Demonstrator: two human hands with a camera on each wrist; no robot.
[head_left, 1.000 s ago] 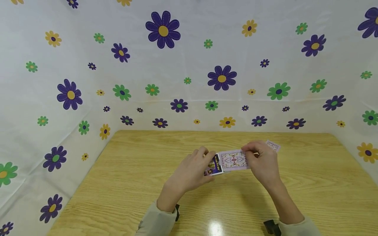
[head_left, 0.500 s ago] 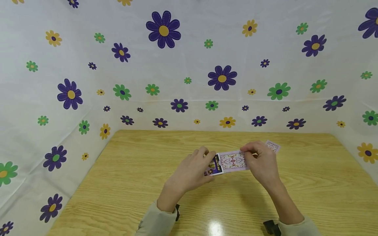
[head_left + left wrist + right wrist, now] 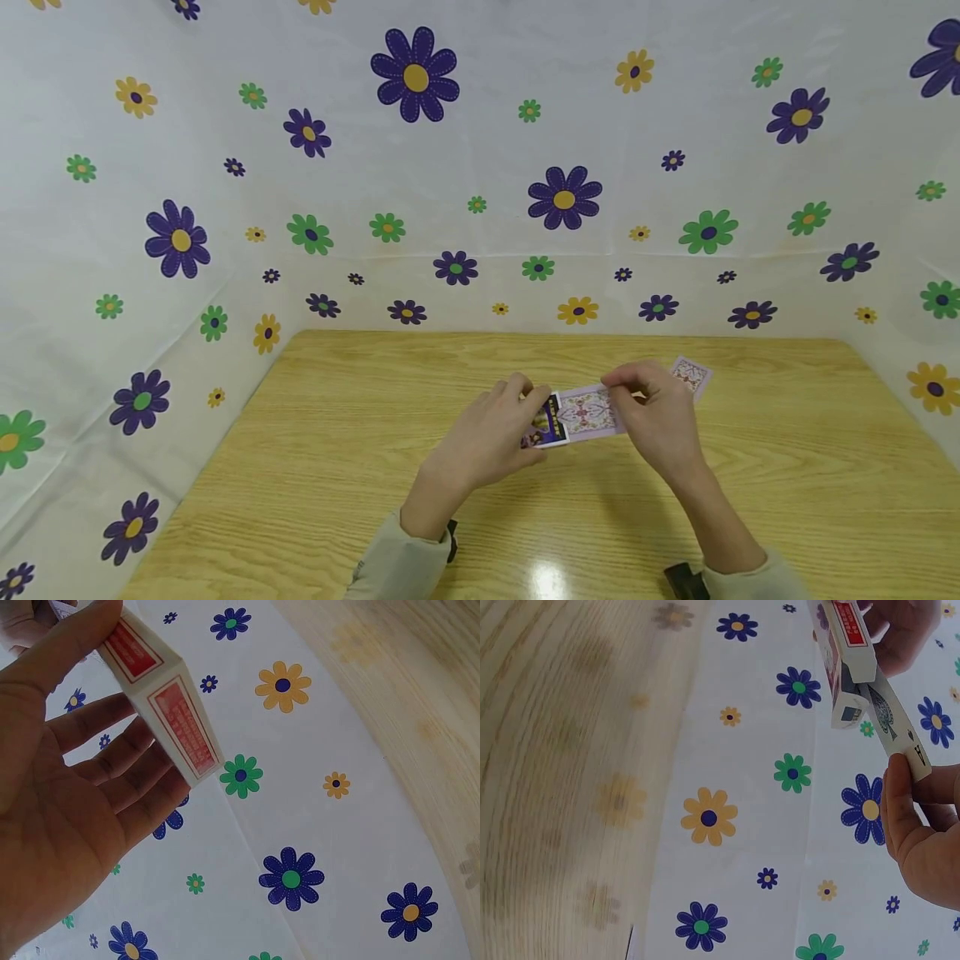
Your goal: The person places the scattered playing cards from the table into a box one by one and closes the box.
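1. The card box [image 3: 546, 421] is held just above the middle of the wooden table [image 3: 315, 467], its dark printed face up and its open end toward three o'clock. In the left wrist view its white sides with red panels [image 3: 180, 724] show.

2. A stack of playing cards [image 3: 592, 411], lilac patterned backs up, sticks out of that open end, partly inside the box. In the right wrist view the box [image 3: 847, 652] sits at the top and the cards [image 3: 896, 731] come out of it toward five o'clock, a black pip and an index letter showing on the lowest face.

3. The left hand [image 3: 487, 437] grips the box from nine o'clock, thumb on one side, fingers [image 3: 131, 769] curled along the other.

4. The right hand [image 3: 656, 417] pinches the outer end of the cards from three o'clock, its fingers [image 3: 900, 802] bent round their edge.

5. A single card [image 3: 690, 373] lies back up on the table at about two o'clock from the hands, just beyond the right hand.

6. Pale sleeves cover both forearms, and a dark strap shows at each wrist.

7. A white cloth with purple, green and yellow flowers [image 3: 415, 77] hangs round the table from nine through twelve to three o'clock.
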